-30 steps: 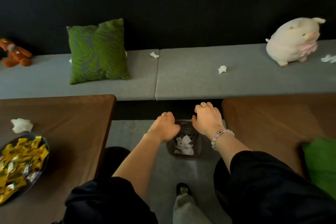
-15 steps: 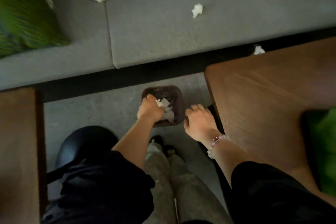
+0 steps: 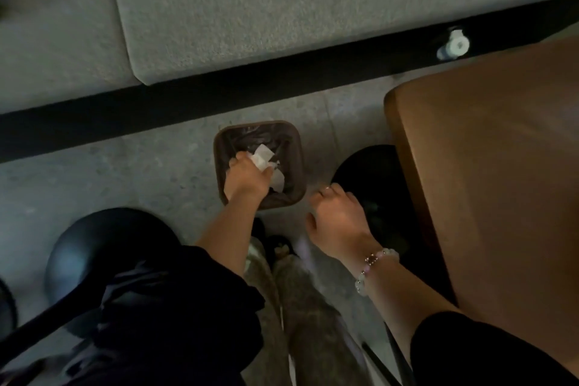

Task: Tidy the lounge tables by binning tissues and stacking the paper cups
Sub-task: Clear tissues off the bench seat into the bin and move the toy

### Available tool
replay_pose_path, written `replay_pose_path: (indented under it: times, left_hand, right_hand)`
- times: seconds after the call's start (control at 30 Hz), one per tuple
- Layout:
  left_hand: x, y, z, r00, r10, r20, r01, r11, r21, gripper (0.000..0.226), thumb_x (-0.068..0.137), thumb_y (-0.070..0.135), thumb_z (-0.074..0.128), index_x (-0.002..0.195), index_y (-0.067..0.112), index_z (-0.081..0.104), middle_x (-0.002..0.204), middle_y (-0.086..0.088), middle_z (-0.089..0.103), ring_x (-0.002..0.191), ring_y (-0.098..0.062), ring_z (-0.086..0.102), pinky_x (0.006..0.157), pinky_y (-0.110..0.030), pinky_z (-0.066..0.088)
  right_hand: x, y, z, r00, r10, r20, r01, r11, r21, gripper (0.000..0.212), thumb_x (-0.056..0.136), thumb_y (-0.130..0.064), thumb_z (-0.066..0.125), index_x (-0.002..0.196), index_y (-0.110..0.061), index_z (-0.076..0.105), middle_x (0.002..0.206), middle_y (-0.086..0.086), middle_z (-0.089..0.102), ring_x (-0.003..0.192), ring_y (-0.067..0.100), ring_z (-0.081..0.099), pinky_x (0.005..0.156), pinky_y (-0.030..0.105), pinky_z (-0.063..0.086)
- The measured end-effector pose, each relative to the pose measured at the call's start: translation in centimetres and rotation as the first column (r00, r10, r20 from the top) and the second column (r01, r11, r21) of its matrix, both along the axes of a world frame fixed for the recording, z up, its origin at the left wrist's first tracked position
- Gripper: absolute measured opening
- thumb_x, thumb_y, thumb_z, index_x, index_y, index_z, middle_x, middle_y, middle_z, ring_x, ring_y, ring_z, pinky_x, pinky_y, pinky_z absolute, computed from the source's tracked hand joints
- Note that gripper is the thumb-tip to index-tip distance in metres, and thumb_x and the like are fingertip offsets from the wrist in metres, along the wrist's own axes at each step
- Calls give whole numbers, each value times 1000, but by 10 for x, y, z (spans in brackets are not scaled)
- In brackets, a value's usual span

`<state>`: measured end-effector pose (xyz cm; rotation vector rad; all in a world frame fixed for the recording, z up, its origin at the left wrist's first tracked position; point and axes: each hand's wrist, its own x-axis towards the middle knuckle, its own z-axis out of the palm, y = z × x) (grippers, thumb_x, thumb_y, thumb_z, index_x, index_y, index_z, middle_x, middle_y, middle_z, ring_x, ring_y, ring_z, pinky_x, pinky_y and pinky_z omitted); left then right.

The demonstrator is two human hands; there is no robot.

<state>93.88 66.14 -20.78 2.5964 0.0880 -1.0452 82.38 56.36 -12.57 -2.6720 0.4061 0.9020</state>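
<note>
A small brown square bin [image 3: 294, 147] with a dark liner stands on the grey floor, and white tissues [image 3: 278, 179] lie inside it. My left hand [image 3: 246, 180] reaches into the bin's mouth, its fingers closed on a white tissue [image 3: 261, 156]. My right hand [image 3: 336, 224], with a bead bracelet on the wrist, hovers just right of the bin, fingers curled, nothing in it. No paper cups can be made out for certain.
A brown wooden table [image 3: 488, 172] fills the right side, above a black round base [image 3: 369, 172]. Another black base [image 3: 106, 247] sits at lower left. The grey bench cushion [image 3: 250, 9] runs across the top. A small white object [image 3: 455, 46] lies below the bench.
The view has tipped down toward the floor. My left hand has gone from the bin's rim into its mouth with a tissue. My right hand has drawn back to the bin's right.
</note>
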Motion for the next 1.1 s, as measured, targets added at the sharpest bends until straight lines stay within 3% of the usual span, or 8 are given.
replay_pose_path:
  times: [0.3,0.5,0.63,0.73,0.9,1.1]
  left_hand:
    - [20,27,11,998,-6,-59,5,1000,-9,58,92,36,55,136,2,38,141,-19,36,127,-35,44,101,-41,40]
    - [55,39,75,997,-69,-34,66,994,-92,43,94,31,51,132,11,48,137,-13,45,122,-29,49,103,-38,41]
    - [82,40,137,957,-276,92,284,954,-98,34,94,29,49,125,15,55,131,-9,53,119,-27,52,100,-37,44]
    - [104,32,185,866,-429,256,456,888,-55,34,94,28,46,125,17,53,129,-6,54,121,-25,50,98,-36,42]
    - [130,9,243,773,-449,448,509,861,-15,28,96,26,42,116,15,57,120,-6,61,114,-24,54,95,-36,43]
    - [140,-26,282,716,-489,499,539,841,50,28,97,25,38,110,12,60,114,-7,62,107,-22,56,94,-32,43]
  right_hand:
    - [24,13,11,998,-15,-64,15,1000,-9,36,93,-26,43,125,-11,51,128,6,51,125,23,40,101,33,34]
    - [71,28,61,999,29,38,-27,998,-50,40,93,-27,42,129,-11,48,130,7,49,126,25,39,101,33,34]
    - [108,27,114,993,39,111,-28,995,-95,42,92,-28,42,131,-12,46,134,7,48,128,24,38,103,33,33]
    - [135,17,154,980,-1,198,32,987,-157,40,93,-29,43,128,-12,48,132,8,50,126,24,41,103,32,34]
    - [162,-13,203,942,-42,333,125,965,-231,37,93,-28,44,126,-12,50,132,8,50,124,25,43,100,33,36]
    - [170,-49,233,921,-71,383,163,964,-211,43,94,-27,45,135,-13,42,138,6,46,128,22,41,105,34,34]
